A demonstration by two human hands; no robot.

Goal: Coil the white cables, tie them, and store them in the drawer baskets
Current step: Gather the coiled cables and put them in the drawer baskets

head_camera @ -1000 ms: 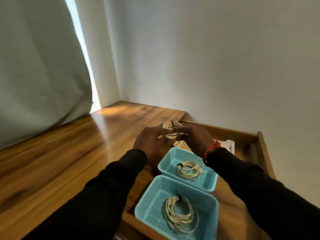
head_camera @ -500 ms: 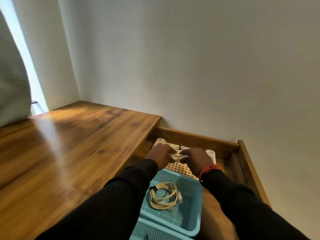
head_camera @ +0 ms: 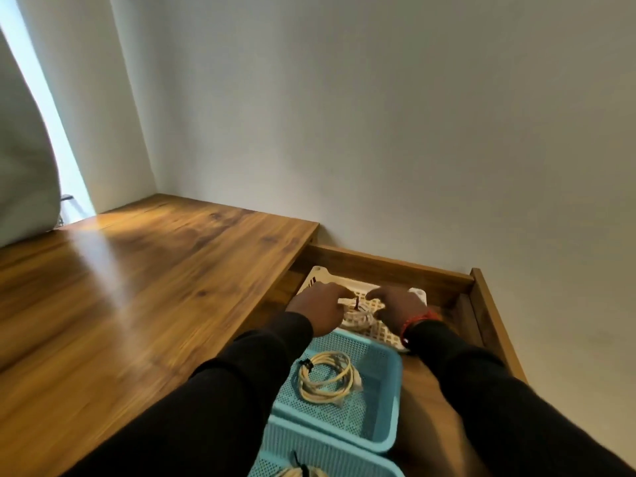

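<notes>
Two tied coils already lie in the blue baskets: one (head_camera: 327, 378) in the middle basket (head_camera: 385, 401), another just showing in the near basket (head_camera: 330, 452). The third coil (head_camera: 358, 316) sits low in the white basket (head_camera: 318, 275) at the back of the drawer (head_camera: 495, 325), between the left hand (head_camera: 318, 309) and right hand (head_camera: 399, 309), whose fingers curl on it at the dark tie. Letting go looks like all that remains. Since a second ago, the hands have dropped from above the desk (head_camera: 155, 287) into the drawer.
</notes>
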